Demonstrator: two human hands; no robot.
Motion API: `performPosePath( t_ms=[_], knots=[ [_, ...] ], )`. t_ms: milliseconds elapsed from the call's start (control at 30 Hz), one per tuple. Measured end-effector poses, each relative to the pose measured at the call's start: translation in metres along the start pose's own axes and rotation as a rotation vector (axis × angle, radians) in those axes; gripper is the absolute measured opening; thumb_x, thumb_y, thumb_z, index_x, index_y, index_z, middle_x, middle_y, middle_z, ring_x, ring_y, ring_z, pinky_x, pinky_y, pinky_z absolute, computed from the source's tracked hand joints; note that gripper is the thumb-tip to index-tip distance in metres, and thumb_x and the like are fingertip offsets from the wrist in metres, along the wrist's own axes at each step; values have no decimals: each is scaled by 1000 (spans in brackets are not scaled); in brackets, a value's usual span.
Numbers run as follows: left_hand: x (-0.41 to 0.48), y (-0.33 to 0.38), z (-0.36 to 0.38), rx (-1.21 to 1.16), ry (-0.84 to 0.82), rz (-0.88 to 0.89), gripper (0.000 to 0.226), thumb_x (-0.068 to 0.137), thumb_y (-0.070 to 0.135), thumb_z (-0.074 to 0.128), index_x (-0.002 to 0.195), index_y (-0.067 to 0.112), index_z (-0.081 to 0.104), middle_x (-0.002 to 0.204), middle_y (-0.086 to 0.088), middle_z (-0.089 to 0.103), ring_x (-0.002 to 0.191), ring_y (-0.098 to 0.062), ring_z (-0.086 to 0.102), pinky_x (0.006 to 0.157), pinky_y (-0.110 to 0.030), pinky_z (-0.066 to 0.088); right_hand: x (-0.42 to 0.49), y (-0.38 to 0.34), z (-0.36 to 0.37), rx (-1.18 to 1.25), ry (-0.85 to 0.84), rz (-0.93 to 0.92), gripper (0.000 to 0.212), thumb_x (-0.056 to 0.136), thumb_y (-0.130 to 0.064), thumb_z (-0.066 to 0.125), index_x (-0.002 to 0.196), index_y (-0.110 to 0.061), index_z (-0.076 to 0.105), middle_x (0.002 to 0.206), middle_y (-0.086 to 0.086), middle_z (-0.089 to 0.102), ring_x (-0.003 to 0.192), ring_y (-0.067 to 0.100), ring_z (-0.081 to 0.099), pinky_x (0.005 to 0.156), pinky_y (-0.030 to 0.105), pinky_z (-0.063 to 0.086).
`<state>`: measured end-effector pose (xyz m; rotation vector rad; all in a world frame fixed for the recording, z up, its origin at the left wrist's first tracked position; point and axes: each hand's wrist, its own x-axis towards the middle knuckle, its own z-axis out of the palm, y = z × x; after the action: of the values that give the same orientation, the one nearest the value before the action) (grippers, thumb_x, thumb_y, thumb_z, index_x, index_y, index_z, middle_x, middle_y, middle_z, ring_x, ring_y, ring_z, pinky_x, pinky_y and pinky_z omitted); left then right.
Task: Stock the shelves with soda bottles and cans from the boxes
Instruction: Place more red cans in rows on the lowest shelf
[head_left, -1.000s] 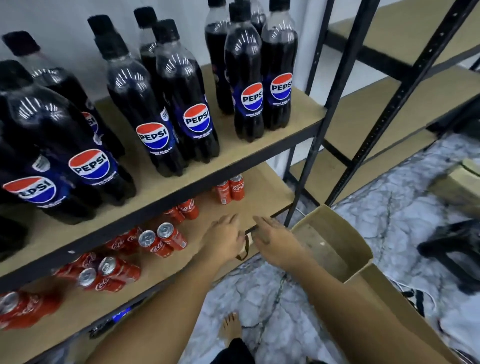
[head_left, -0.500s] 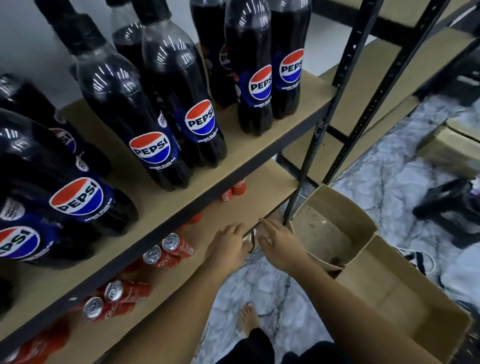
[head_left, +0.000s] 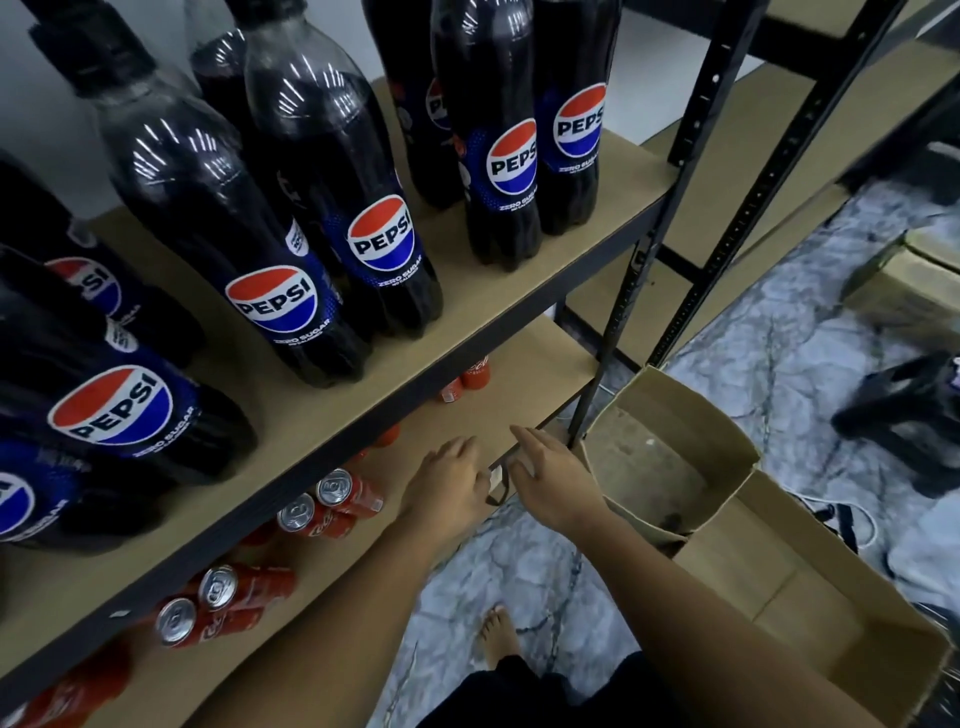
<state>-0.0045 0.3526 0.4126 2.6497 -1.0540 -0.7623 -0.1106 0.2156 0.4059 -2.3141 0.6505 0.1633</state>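
Observation:
Several dark Pepsi bottles (head_left: 291, 249) stand on the upper shelf board (head_left: 519, 306). Red cola cans (head_left: 332, 504) lie on their sides on the lower shelf (head_left: 524, 395), several more of them towards the left (head_left: 218, 603). My left hand (head_left: 447, 483) and my right hand (head_left: 550, 478) rest side by side at that shelf's front edge with fingers fairly straight and nothing in them. A small dark loop with a white tag (head_left: 496, 483) hangs between them. An open cardboard box (head_left: 670, 467) sits just right of my right hand, and the part I see holds no cans.
A black upright post (head_left: 623, 291) of the rack stands between the shelf and the box. Further right are a second rack (head_left: 769, 171), another cardboard box (head_left: 909, 280) and a black stool (head_left: 914, 415) on the marble floor. My bare foot (head_left: 498, 634) is below.
The view has dropped closer to the shelves, so the bottles loom larger. Both hands have stayed at the lower shelf's front edge, holding nothing.

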Motion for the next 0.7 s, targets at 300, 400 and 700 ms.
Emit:
performPosePath(
  t_ms=[300, 400, 700],
  knots=[
    [-7, 17, 10, -15, 77, -86, 48, 106, 28, 44, 151, 13, 39, 154, -4, 43, 133, -28, 47, 103, -36, 39, 17, 17, -16, 8, -48, -95, 55, 105, -35, 44, 156, -15, 36, 159, 6, 40, 149, 23, 31, 120, 43, 29],
    [-11, 29, 14, -35, 105, -160, 50, 105, 29, 43, 152, 15, 37, 157, -2, 41, 134, -27, 46, 104, -36, 40, 21, 27, -23, 5, -80, -157, 55, 104, -33, 45, 155, -14, 38, 159, 7, 41, 148, 23, 32, 120, 41, 29],
    [-3, 65, 6, -52, 212, -269, 54, 104, 31, 42, 156, 17, 34, 160, 0, 38, 135, -28, 47, 105, -36, 41, 36, 40, -62, -23, -116, -288, 52, 104, -26, 49, 153, -11, 42, 155, 8, 46, 143, 24, 41, 116, 37, 35]
  ],
)
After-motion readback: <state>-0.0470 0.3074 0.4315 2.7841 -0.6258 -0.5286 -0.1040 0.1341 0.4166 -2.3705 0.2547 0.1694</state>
